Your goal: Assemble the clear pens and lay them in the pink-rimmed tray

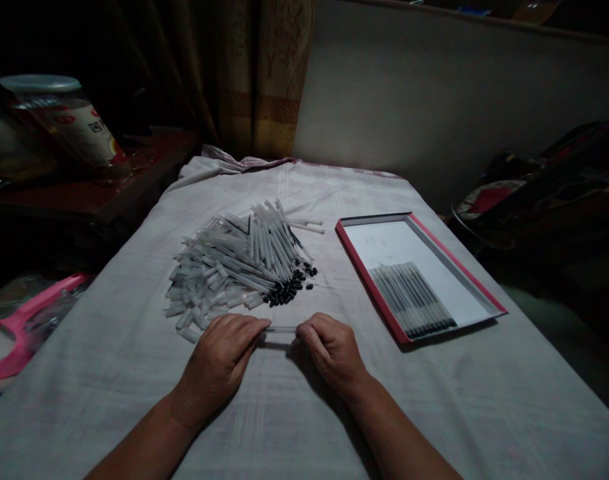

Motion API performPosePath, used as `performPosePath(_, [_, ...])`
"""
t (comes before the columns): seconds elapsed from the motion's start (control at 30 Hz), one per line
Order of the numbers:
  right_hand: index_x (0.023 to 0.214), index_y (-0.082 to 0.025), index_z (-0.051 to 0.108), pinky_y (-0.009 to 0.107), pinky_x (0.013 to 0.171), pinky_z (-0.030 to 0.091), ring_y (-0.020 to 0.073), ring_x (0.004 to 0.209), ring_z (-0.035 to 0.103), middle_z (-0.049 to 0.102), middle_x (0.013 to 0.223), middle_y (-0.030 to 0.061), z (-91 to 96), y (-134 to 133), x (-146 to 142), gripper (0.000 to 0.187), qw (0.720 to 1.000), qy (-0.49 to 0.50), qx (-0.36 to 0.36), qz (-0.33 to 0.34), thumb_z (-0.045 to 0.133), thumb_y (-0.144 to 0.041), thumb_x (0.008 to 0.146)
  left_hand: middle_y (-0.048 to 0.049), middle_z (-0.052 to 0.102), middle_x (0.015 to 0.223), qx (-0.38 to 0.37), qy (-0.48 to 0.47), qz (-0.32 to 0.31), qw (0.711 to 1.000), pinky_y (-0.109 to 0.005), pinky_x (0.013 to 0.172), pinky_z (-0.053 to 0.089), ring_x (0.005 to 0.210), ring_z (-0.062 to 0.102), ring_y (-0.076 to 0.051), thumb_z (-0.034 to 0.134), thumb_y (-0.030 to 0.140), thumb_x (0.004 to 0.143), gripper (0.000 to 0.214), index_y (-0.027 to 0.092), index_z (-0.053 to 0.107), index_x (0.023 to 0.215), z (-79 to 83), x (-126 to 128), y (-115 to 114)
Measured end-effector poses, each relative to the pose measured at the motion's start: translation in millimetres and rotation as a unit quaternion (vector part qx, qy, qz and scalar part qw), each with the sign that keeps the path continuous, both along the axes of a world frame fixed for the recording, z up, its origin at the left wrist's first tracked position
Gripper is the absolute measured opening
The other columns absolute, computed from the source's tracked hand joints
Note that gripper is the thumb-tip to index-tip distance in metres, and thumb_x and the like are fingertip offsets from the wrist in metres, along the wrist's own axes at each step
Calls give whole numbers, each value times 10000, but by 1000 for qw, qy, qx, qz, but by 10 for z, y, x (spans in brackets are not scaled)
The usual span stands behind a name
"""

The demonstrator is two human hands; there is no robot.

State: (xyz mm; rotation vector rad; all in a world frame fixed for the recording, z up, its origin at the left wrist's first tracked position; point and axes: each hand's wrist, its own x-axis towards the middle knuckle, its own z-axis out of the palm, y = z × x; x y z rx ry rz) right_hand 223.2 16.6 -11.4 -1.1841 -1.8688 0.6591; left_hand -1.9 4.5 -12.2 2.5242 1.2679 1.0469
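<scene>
Between my two hands a thin translucent pen is held level above the cloth; its ends are hidden in my fingers. My left hand pinches one end, and my right hand is closed round the other. Just beyond them lies a heap of clear pen barrels, with pale translucent caps at its near left. Small black plugs are scattered at the heap's near right. To the right, a shallow red-edged box lid holds a row of assembled pens with dark ends.
A pale checked cloth covers the table. On a dark red side table at the left stands a labelled plastic jar. A pink plastic handle shows at the lower left. Behind are a curtain and a wall.
</scene>
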Motion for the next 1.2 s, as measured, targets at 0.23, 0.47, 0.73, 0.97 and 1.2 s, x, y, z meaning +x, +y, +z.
performPosePath(0.23, [996,-201,632,242,631,509,150,669,653,698,783,30,33,-37,16,139,999,38,-36,14,551,-228,886,-62,726,1003,6,6,6,1000,-332,833,505,938,666,-191,535,150,945,237,195,615,1163,22,0,7])
performPosePath(0.47, [938,-211,637,243,602,500,151,637,645,691,733,19,22,-29,32,105,999,5,-33,18,552,-261,903,-62,731,1000,-6,11,6,1000,-338,821,513,922,674,-195,515,185,960,237,215,617,1172,9,-10,3])
performPosePath(0.73, [932,-220,634,254,633,516,162,677,669,711,772,32,26,-33,61,102,999,-5,-21,25,538,-251,916,-59,731,989,6,3,4,1000,-328,827,509,917,672,-188,528,155,950,231,202,615,1159,29,1,3])
performPosePath(0.97, [948,-219,634,257,648,518,165,695,670,712,796,40,15,-36,80,115,999,-16,5,27,527,-214,906,-62,729,994,4,3,4,1000,-331,827,509,921,670,-192,536,149,942,239,197,619,1161,20,0,3])
performPosePath(1.2, [1040,-203,617,248,635,516,158,677,667,710,791,41,16,-33,87,151,999,-32,11,31,543,-218,909,-62,729,986,11,5,3,1000,-331,821,509,917,671,-192,538,161,948,229,197,615,1161,25,2,4])
